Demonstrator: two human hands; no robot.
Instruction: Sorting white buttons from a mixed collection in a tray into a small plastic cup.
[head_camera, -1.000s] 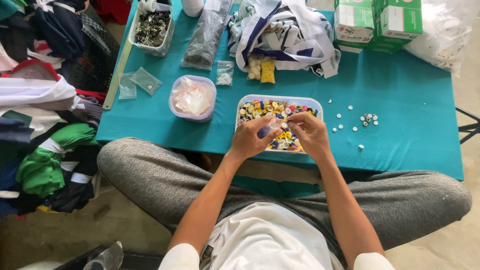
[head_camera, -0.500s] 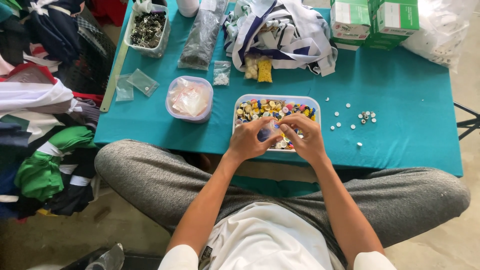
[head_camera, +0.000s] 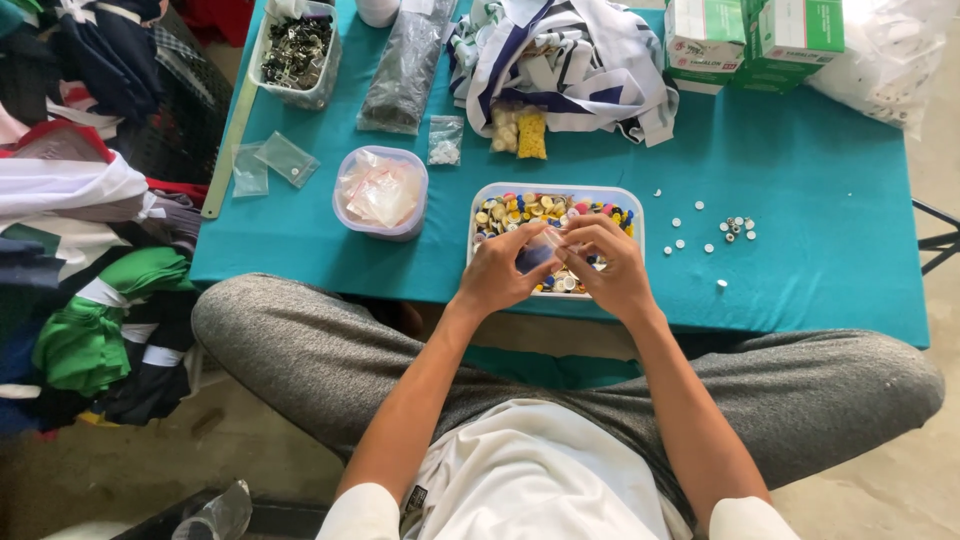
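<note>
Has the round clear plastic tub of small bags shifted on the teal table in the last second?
No. The round clear tub stays just left of the rectangular button tray, the same gap between them.

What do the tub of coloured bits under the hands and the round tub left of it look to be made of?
The rectangular clear tub looks like thin glossy plastic: its wall is see-through. The small coloured caps in it seem moulded plastic, bright and smooth. The round lilac-tinted tub also looks translucent plastic, with crinkly clear bags inside. Both hands pinch a small clear bag, likely thin film.
</note>
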